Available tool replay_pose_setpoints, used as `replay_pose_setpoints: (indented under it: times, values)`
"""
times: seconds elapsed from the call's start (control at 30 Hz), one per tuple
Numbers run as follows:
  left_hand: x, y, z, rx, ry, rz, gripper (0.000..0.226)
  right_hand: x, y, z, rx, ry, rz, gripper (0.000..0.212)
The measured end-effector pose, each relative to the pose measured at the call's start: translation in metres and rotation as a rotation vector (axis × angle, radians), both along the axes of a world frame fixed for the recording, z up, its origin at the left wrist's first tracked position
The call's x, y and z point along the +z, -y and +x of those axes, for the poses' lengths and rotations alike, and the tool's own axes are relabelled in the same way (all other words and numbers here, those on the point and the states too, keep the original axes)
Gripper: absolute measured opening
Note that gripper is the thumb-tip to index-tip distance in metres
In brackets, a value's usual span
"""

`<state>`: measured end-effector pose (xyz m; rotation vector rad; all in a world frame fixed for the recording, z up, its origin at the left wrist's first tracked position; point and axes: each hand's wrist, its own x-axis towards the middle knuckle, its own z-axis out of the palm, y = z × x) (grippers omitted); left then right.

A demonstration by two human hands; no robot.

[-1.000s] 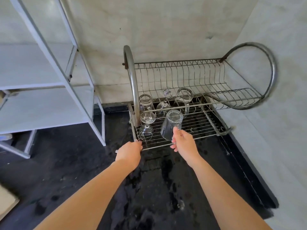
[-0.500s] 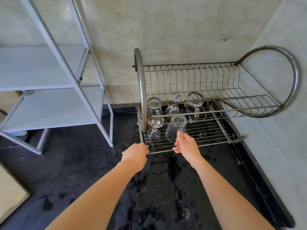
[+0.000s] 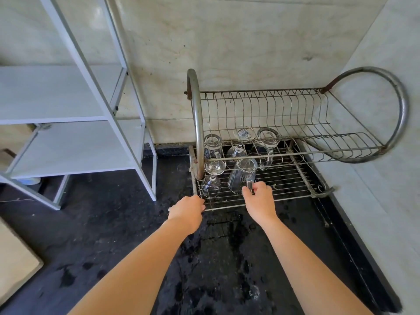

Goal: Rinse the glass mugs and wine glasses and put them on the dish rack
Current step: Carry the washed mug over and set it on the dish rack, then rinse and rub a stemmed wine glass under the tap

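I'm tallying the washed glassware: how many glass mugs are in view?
3. The back-left mug and back-right mug stand on the lower tier of the dish rack; the front mug is tilted there, held by the right hand. Overlapping clear glass could hide another.

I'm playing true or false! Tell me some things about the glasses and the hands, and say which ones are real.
1. The right hand holds a glass mug on the dish rack, on its lower tier. True.
2. The left hand holds a drinking cup. False: it grips the rack's front edge.
3. The wine glass nearest the left hand stands upside down. True.
4. The black counter is dry. False: wet patches show on it.
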<state>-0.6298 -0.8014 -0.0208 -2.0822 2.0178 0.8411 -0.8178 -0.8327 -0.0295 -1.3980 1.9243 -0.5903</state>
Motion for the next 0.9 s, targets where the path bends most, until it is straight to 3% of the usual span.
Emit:
replay_pose_setpoints:
  times: [0.1, 0.2, 0.37, 0.63, 0.9]
  values:
    - [0.001, -0.003, 0.000, -0.055, 0.018, 0.012, 0.035, 0.004, -0.019, 0.006, -0.061, -0.034, -0.061, 0.033]
    - [-0.001, -0.016, 0.004, -0.064, -0.080, 0.038, 0.054, 0.004, -0.041, 0.018, 0.017, -0.020, -0.055, 0.032]
    - [-0.009, -0.063, 0.037, 0.139, -0.204, -0.043, 0.060, -0.003, -0.072, 0.056, 0.193, -0.030, 0.012, 0.027]
    - [-0.005, -0.174, 0.148, 0.482, -0.138, -0.110, 0.048, -0.010, -0.142, 0.178, 0.583, -0.040, 0.073, 0.023]
    - [-0.002, -0.341, 0.281, 0.743, -0.030, -0.119, 0.049, -0.004, -0.265, 0.332, 1.076, -0.170, 0.030, 0.023]
